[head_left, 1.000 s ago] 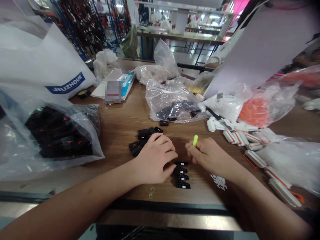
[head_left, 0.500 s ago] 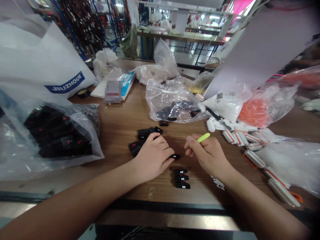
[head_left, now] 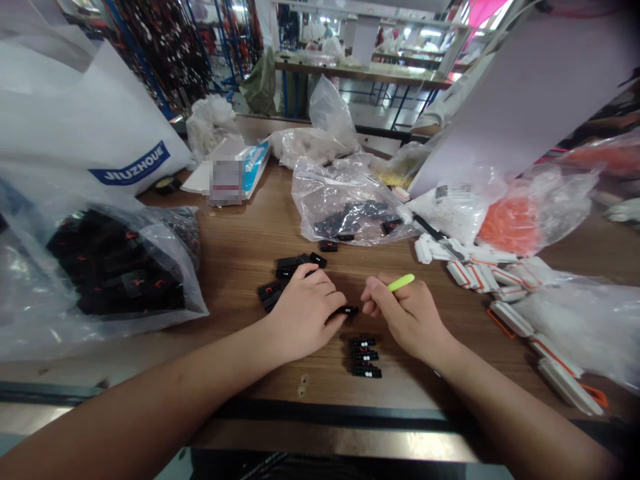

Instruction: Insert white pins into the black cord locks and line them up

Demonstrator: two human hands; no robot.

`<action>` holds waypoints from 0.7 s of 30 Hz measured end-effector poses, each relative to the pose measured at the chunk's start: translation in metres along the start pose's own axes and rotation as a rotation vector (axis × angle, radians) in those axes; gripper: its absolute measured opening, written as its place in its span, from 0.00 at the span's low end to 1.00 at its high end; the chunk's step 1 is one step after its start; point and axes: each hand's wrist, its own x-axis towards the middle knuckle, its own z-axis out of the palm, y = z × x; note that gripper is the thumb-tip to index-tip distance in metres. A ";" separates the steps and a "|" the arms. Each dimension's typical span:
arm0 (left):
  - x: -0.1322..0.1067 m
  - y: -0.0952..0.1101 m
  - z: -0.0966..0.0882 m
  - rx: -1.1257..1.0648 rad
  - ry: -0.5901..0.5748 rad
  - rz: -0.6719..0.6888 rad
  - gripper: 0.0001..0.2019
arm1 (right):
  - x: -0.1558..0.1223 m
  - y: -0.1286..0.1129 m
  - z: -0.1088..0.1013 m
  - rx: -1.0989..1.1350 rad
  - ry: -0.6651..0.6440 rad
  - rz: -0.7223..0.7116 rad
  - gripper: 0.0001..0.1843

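**Black piece in the left hand, green-handled tool in the right**

Left hand (head_left: 303, 313): centre of frame, palm down over the bench (head_left: 235, 253). Fingers (head_left: 324, 288) curled, thumb underneath, closed on a small black piece (head_left: 351, 311). Its end pokes out to the right beyond the fingertips, white dots showing on the tip; the remainder is covered by the hand.

Right hand (head_left: 407, 310): just right of centre, near that end but apart from it. Fingers bunched tight, no gap seen, gripping a slim tool with a yellow-green handle (head_left: 401, 283). Handle sticks out above the thumb, slanting up to the right. Working tip hidden; cannot tell its shape.

Lower centre, below the gap between the hands: three black pieces (head_left: 367, 357) in a short column, white dots on each. Loose pile of black pieces (head_left: 287, 267) just beyond the left hand, partly covered by it.

Left of frame: clear bag (head_left: 193, 303) full of black parts. Upper centre: another clear bag (head_left: 327, 180), more black parts inside. Right of frame: white cases with orange edging (head_left: 470, 275), scattered on the bench.
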 end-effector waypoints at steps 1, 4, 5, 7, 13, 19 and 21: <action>0.000 0.000 0.000 0.000 -0.001 0.000 0.06 | 0.000 0.000 0.000 -0.005 -0.006 0.001 0.22; 0.000 0.000 0.000 -0.001 0.001 0.005 0.06 | 0.001 0.000 0.002 -0.030 -0.028 -0.004 0.21; 0.000 0.000 0.000 -0.001 0.001 0.006 0.06 | 0.001 0.000 0.002 -0.043 -0.038 -0.010 0.21; 0.000 0.000 0.000 0.001 0.002 0.008 0.06 | 0.001 -0.001 0.003 -0.075 -0.060 -0.031 0.21; 0.001 0.000 -0.001 -0.008 -0.006 0.003 0.05 | 0.000 -0.002 0.001 -0.123 -0.058 -0.064 0.20; 0.000 -0.001 0.000 -0.010 -0.006 -0.002 0.05 | -0.002 -0.002 0.002 -0.039 0.034 -0.059 0.19; 0.000 -0.001 -0.001 -0.007 -0.011 -0.002 0.05 | -0.002 -0.003 0.004 -0.039 0.016 -0.067 0.19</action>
